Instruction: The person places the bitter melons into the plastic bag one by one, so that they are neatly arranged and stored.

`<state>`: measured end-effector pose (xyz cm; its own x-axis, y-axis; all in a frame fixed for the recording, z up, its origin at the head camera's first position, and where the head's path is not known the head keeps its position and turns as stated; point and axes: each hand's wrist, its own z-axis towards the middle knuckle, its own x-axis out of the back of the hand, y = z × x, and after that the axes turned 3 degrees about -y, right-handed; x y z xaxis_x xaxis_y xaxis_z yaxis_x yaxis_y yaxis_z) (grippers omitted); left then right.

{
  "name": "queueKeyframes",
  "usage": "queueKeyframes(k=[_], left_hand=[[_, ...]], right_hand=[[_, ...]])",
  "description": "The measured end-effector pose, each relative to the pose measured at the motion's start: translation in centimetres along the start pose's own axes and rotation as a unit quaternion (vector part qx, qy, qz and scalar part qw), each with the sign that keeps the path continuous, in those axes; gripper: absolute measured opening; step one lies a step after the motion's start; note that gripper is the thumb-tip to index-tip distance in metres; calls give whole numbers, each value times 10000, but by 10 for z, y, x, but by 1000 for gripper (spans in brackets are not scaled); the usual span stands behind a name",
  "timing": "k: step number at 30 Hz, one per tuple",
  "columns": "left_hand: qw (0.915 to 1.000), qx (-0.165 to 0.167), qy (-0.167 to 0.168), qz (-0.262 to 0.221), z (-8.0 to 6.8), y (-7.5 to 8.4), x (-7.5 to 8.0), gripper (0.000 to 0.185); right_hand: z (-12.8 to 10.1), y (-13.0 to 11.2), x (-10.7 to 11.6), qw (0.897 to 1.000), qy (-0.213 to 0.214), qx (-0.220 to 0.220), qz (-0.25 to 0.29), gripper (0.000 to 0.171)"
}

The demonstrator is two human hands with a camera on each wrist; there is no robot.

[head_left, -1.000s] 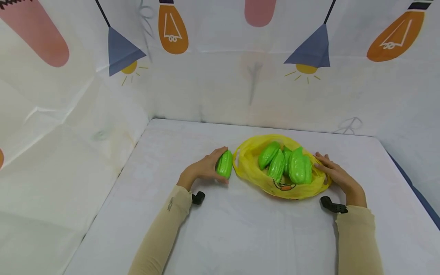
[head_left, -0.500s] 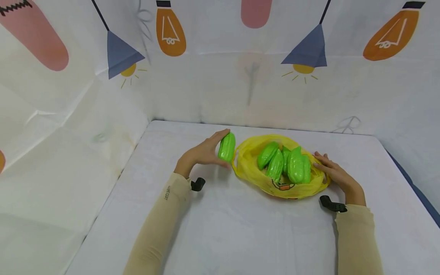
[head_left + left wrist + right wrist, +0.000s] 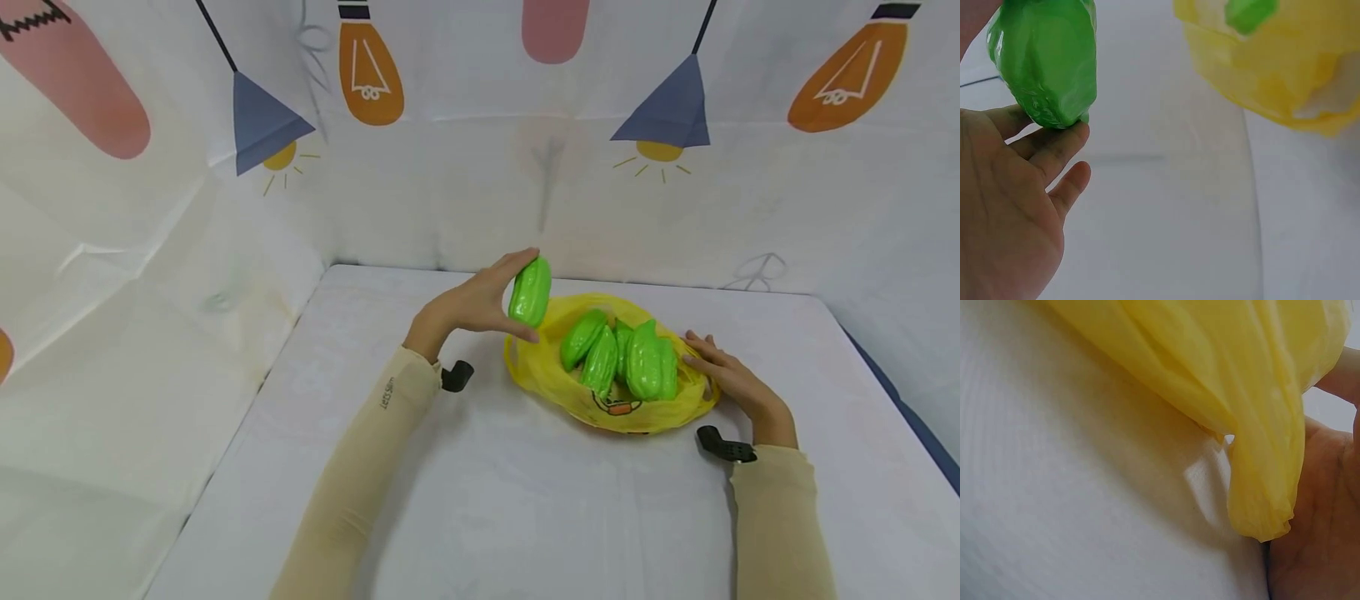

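Left hand [image 3: 468, 308] fingers pinch a green gourd [image 3: 529, 292], long axis upright. Bag [image 3: 551, 375] opens just right of them. Right hand [image 3: 731, 383] fingers lie spread along its far rim.

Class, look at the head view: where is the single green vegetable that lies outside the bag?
The green vegetable is held in the left hand, lifted above the left rim of the yellow plastic bag, near the table's far edge.

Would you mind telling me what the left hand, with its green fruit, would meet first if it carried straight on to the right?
Probably the yellow bag: its near rim lies just beyond the left hand and green fruit, though height is unclear.
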<state>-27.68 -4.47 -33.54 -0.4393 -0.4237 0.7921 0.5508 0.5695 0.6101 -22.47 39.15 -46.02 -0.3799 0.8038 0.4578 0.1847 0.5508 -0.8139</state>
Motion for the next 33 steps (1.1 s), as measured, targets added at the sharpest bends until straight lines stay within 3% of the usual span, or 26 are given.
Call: queueKeyframes(k=[8, 17, 26, 33], left_hand=[[9992, -188, -285, 194, 32, 31, -2, 123], [9959, -321, -825, 202, 62, 46, -24, 122], [9911, -16, -1326, 111, 80, 42, -58, 123], [9904, 60, -1371, 170, 85, 35, -80, 123]], right_hand=[[0, 3, 2, 10000, -3, -54, -36, 80], [1, 5, 5, 10000, 1, -39, -76, 80], [1, 5, 6, 9999, 2, 57, -150, 78], [3, 5, 6, 9997, 36, 15, -235, 75]])
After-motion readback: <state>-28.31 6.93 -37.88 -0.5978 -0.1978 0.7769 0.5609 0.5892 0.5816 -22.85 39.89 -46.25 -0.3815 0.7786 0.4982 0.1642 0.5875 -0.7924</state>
